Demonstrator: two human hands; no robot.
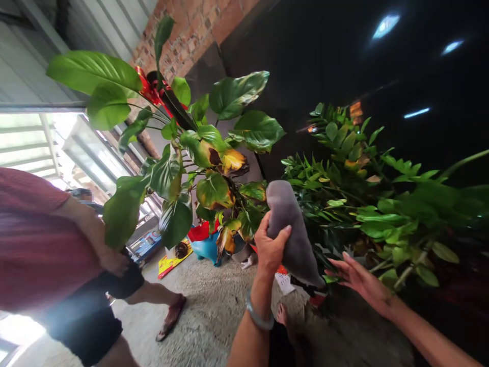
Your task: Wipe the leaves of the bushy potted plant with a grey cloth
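Observation:
My left hand (272, 247), with a pale bangle (259, 313) on its wrist, grips a soft-looking grey elongated object (291, 232). Its thumb lies across the near face; I cannot tell exactly what the object is. Lower on the right, my right hand (361, 280) holds nothing, its fingers spread beside a bushy green plant (393, 224). Just left of the grey object stands a tall large-leaved plant (214, 191), some of its leaves yellow and brown. The lower end of the grey object hangs near a red-and-white item (284, 281) on the ground.
Another person in a red shirt (42, 239) stands close on the left. A blue pot (206, 248) and a yellow packet (172, 262) are on the rough concrete floor (214, 316). Behind the plants rises a glossy dark panel (324, 61), with brickwork (183, 38) beside it.

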